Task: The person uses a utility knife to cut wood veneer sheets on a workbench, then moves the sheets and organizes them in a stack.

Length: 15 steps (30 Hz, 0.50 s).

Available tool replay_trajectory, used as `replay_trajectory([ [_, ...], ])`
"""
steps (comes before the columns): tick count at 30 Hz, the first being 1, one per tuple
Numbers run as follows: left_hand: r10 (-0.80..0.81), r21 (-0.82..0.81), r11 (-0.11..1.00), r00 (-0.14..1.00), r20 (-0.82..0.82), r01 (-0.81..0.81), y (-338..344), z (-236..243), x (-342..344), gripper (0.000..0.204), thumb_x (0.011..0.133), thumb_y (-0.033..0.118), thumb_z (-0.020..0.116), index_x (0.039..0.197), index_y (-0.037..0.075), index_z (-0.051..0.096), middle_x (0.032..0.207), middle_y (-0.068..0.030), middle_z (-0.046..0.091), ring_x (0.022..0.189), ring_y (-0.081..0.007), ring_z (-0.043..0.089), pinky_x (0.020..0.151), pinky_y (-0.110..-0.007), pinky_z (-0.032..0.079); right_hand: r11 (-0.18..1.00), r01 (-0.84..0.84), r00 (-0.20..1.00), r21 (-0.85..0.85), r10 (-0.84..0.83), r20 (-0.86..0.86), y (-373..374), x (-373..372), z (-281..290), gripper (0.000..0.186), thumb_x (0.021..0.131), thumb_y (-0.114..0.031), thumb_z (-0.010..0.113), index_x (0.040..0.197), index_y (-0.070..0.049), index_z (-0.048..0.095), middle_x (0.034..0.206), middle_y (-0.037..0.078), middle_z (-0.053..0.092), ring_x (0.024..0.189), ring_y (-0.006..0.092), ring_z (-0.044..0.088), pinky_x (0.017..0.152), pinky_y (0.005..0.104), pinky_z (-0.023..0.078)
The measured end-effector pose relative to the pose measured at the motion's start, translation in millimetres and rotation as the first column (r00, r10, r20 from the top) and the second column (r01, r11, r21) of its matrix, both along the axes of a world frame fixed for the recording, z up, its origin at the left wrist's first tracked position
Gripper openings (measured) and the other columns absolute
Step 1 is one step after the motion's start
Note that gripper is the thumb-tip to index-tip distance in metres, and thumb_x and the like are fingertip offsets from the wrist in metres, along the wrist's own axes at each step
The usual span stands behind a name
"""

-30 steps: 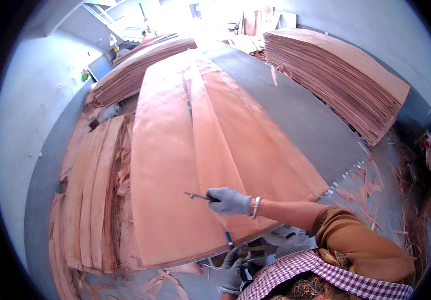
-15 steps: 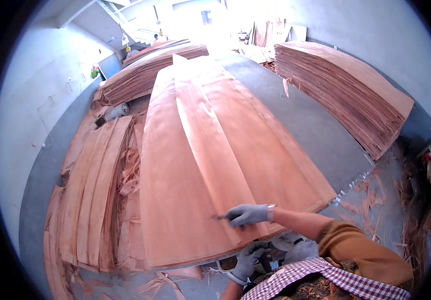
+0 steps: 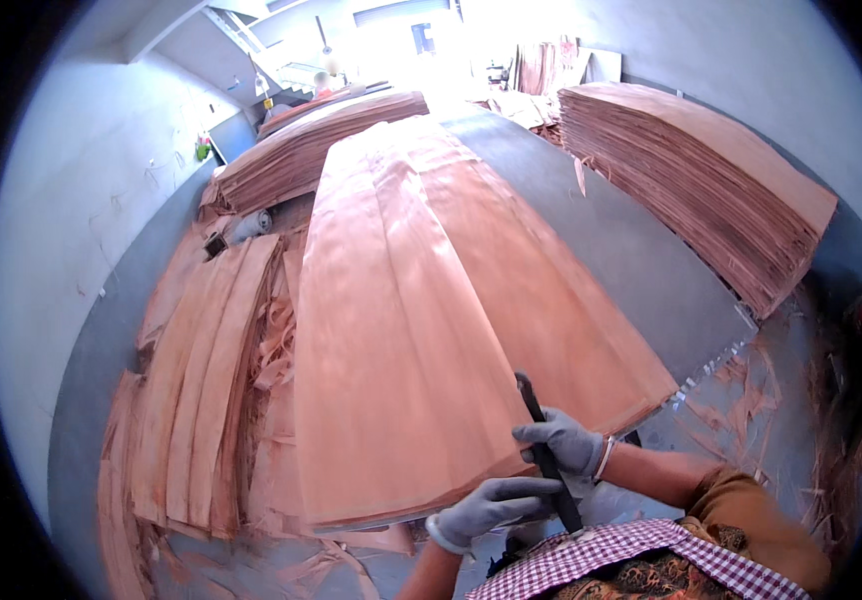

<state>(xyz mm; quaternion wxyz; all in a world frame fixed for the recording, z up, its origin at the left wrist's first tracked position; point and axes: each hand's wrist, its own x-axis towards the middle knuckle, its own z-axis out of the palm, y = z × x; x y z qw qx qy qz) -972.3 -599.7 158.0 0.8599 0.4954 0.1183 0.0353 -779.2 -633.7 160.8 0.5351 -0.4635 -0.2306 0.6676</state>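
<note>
Two gloved hands at the near edge of long veneer sheets [image 3: 421, 330], right hand [image 3: 563, 440] fingers clenched around a dark blade tool [image 3: 545, 450], left hand [image 3: 491, 505] fingers curled against its lower shaft, grey worktable [image 3: 641, 270] beneath.

We're in a veneer workshop: long reddish wood veneer sheets [image 3: 421, 330] lie spread over a grey worktable [image 3: 631, 260], tall veneer stacks [image 3: 701, 180] rise far right and far left, offcut strips [image 3: 211, 390] pile at left, scraps litter the concrete floor [image 3: 751, 390], bare grey walls around.

Tall veneer stack [image 3: 711, 190] at right, loose veneer strips [image 3: 201, 390] on grey floor [image 3: 91, 350] at left.
</note>
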Motion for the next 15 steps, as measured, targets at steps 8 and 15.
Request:
replay_trajectory([
  [8,0.522,-0.135,0.851,0.846,0.106,-0.508,29.6,-68.5,-126.3,0.061,0.087,0.038,0.06,0.129,-0.006,0.046,0.124,-0.0212,0.055,0.114,-0.037,0.054,0.1,-0.048,0.04,0.985,0.005,0.999,0.171,0.001,-0.037,17.6,-17.1,139.3,0.022,0.087,-0.025,0.064,0.086,-0.005,0.055,0.067,0.005,0.059,0.052,0.0114,0.056,0.045,0.0219,0.044],
  [15,0.964,-0.559,0.253,0.158,0.213,-0.789,60.7,-129.1,-205.7,0.07,0.083,0.053,0.06,0.13,0.003,0.048,0.133,-0.0144,0.051,0.123,-0.0297,0.047,0.107,-0.043,0.033,0.97,0.083,0.98,0.23,-0.038,-0.194,11.3,5.8,174.0,0.022,0.088,-0.028,0.063,0.082,-0.008,0.055,0.066,0.006,0.061,0.048,0.0131,0.056,0.042,0.0218,0.044],
])
